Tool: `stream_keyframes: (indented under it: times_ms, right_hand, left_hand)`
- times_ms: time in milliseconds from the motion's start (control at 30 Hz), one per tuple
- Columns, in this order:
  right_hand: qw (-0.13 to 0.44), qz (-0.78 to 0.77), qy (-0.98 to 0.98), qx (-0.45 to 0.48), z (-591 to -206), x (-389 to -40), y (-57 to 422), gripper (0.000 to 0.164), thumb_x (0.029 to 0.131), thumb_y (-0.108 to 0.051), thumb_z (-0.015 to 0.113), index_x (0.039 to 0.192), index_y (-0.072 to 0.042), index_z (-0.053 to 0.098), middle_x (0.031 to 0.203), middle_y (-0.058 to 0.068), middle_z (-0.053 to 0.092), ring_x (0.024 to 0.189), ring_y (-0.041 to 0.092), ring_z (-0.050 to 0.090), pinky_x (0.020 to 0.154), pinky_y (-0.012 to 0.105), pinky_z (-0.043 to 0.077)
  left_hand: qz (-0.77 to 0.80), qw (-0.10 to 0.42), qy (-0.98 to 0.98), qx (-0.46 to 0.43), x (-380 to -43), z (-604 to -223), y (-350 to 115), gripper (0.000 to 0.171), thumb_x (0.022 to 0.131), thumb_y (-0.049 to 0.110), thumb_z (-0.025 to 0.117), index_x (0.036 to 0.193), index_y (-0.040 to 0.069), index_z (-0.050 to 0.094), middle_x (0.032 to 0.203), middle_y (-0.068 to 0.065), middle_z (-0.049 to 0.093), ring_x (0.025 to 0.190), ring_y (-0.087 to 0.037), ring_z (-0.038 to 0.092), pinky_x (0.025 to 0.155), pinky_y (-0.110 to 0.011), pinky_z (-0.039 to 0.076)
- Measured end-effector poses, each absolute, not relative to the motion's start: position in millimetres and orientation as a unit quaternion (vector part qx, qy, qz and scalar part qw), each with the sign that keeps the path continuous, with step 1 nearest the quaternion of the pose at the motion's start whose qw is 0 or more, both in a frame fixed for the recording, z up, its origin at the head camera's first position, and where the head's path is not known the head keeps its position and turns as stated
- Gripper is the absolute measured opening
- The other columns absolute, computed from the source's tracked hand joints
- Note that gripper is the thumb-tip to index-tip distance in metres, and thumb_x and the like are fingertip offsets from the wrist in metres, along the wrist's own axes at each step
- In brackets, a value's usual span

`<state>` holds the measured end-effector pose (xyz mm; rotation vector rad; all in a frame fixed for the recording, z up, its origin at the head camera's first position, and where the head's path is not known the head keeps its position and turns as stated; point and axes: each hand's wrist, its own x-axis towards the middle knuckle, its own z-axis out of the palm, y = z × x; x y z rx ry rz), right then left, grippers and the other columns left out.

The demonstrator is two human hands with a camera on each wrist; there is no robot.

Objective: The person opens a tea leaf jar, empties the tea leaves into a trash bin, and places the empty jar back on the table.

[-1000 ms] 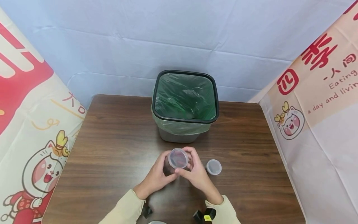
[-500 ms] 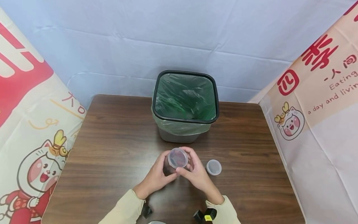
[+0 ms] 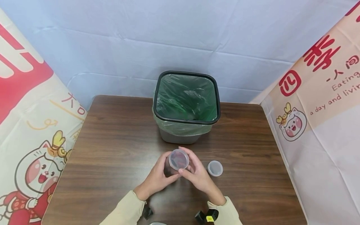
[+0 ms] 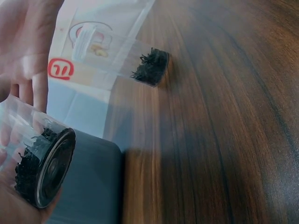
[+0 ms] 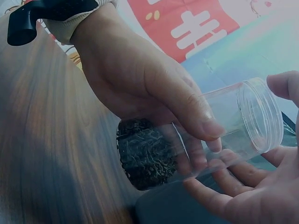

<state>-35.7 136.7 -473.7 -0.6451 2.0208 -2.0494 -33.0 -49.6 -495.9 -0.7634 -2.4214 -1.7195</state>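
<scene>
A clear plastic jar with a screw lid is held between both hands, close in front of the bin. Dark, shredded dry leaves fill its lower part. My left hand grips the jar's body, its thumb lying along the side in the right wrist view. At the top, my right hand holds the lid end, thumb at the lid's edge and fingers on the far side. A second lidded clear jar stands upright to the right, with similar dark shreds in its base in the left wrist view.
Behind the hands stands a square bin with a black rim and green liner bag. The brown wooden table is bordered by a pale cloth and printed side panels. A whitish object peeks in at the front edge.
My right thumb has shifted slightly rightward along the lid's edge, and the right fingers have moved a little. The left hand and the second jar stay in place.
</scene>
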Motion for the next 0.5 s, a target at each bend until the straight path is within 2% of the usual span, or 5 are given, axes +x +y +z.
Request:
stream_keyframes:
  times_ms: [167, 333, 500]
  right_hand:
    - [0.102, -0.694, 0.68, -0.212, -473, -35, 137, 0.07, 0.088, 0.0, 0.061, 0.149, -0.007, 0.027, 0.148, 0.019, 0.034, 0.129, 0.04, 0.037, 0.096, 0.056, 0.039]
    - [0.095, -0.703, 0.671, -0.215, -476, -34, 138, 0.075, 0.087, -0.007, 0.065, 0.15, -0.007, 0.023, 0.145, 0.022, 0.04, 0.127, 0.045, 0.037, 0.095, 0.056, 0.039]
    - [0.083, -0.708, 0.669, -0.212, -481, -34, 138, 0.079, 0.084, -0.012, 0.07, 0.146, -0.006, 0.022, 0.14, 0.025, 0.042, 0.126, 0.045, 0.038, 0.097, 0.055, 0.038]
  left_hand:
    - [-0.558, 0.037, -0.793, -0.241, -35, -512, -49, 0.073, 0.077, 0.022, 0.077, 0.135, 0.0, 0.038, 0.128, -0.014, 0.051, 0.116, -0.027, 0.051, 0.096, -0.047, 0.042]
    - [-0.562, 0.024, -0.795, -0.227, -37, -529, -49, 0.074, 0.079, 0.034, 0.074, 0.138, 0.01, 0.037, 0.132, -0.004, 0.049, 0.12, -0.018, 0.048, 0.099, -0.045, 0.041]
    - [-0.567, 0.014, -0.796, -0.214, -37, -530, -50, 0.074, 0.079, 0.044, 0.071, 0.139, 0.017, 0.037, 0.132, 0.002, 0.047, 0.12, -0.013, 0.047, 0.1, -0.045, 0.04]
